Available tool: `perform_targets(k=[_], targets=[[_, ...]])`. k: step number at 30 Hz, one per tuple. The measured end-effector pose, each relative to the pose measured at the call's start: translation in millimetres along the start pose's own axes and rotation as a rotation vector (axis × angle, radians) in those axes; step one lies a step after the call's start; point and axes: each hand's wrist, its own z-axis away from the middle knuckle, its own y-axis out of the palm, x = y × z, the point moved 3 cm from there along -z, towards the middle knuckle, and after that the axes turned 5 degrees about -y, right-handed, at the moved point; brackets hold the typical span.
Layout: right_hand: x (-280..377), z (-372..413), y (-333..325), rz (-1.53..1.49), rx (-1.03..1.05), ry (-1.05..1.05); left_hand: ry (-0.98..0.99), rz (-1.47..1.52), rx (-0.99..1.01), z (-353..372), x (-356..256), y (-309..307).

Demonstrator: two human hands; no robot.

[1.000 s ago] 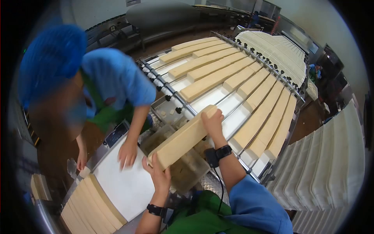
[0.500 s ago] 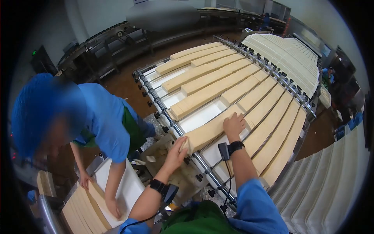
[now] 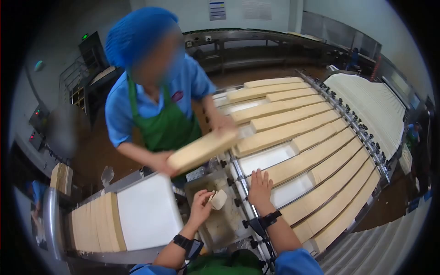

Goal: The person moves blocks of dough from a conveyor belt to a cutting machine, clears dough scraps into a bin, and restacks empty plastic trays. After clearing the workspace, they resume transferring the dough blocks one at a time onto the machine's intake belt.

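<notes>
My left hand (image 3: 200, 208) is closed, pinching a small, thin, pale offcut (image 3: 218, 200) over a grey bin (image 3: 223, 229). Several crumbs lie in the bin. My right hand (image 3: 260, 188) is open, its fingers stretched out at the near end of a long cream-coloured slab (image 3: 307, 156) that looks like dough. This slab lies in a lane of the conveyor, with bare white belt (image 3: 293, 189) on either side of its near part. Across from me a co-worker carries another long slab (image 3: 201, 152) in both hands.
More long slabs (image 3: 284, 134) lie in lanes split by thin metal rods. A metal rail with black knobs (image 3: 238, 176) edges the conveyor. At the left, several slabs (image 3: 98, 222) stand side by side at a white surface (image 3: 149, 213). The co-worker (image 3: 165, 105) stands close.
My left hand has moved from the slab's end to above the bin with the offcut. My right hand has shifted toward the rail. The co-worker has straightened and lifted a slab toward the conveyor.
</notes>
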Motion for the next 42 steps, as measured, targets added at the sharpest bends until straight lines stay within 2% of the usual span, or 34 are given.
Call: perform_targets(k=[1,3,5,7,9,10,11,12,13,14,15,18,20,21,23,29,33,35,37,42], targets=[[6,4,4,0.092,-0.001,0.042,-0.026,-0.014,-0.005,18,14,-18],[28,10,-5,0.095,-0.091,0.012,0.093,-0.023,-0.197,40,38,-55],[59,-1,-11,-0.193,0.03,-0.08,-0.12,-0.024,-0.278,73,61,-89],[77,-4,-9,-0.235,-0.005,-0.179,-0.293,-0.171,-0.314,108,99,-123],[90,6,8,-0.166,0.19,-0.325,-0.289,-0.197,-0.335,135,120,-140],[90,5,23,0.082,0.284,-0.334,-0.305,-0.217,-0.333,154,134,-148],[94,5,28,0.242,0.389,-0.306,-0.236,-0.272,-0.27,168,159,-149],[98,10,19,0.243,0.335,-0.3,-0.339,-0.55,-0.281,174,133,-150],[96,9,31,0.27,0.302,-0.301,-0.331,-0.565,-0.342,179,140,-149],[95,12,25,0.239,0.353,-0.264,-0.364,-0.618,-0.337,177,136,-148],[94,11,29,0.215,0.41,-0.162,-0.388,-0.611,-0.318,173,128,-145],[95,19,18,0.188,0.305,-0.166,-0.432,-0.566,-0.293,173,128,-145],[98,20,14,0.139,0.429,-0.072,-0.428,-0.612,-0.252,173,131,-147],[96,20,24,0.147,0.42,-0.094,-0.434,-0.601,-0.274,174,129,-149],[88,20,41,0.175,0.202,-0.098,-0.449,-0.605,-0.191,173,125,-150],[84,19,49,0.217,0.172,-0.068,-0.444,-0.594,-0.161,172,135,-150],[87,24,38,0.202,0.08,-0.091,-0.453,-0.566,-0.108,174,137,-152],[89,25,38,0.223,0.096,-0.124,-0.437,-0.549,-0.119,181,135,-152],[88,21,38,0.213,0.201,-0.026,-0.399,-0.533,-0.145,172,131,-156],[88,24,44,0.242,0.131,-0.094,-0.4,-0.506,-0.095,179,128,-160]])
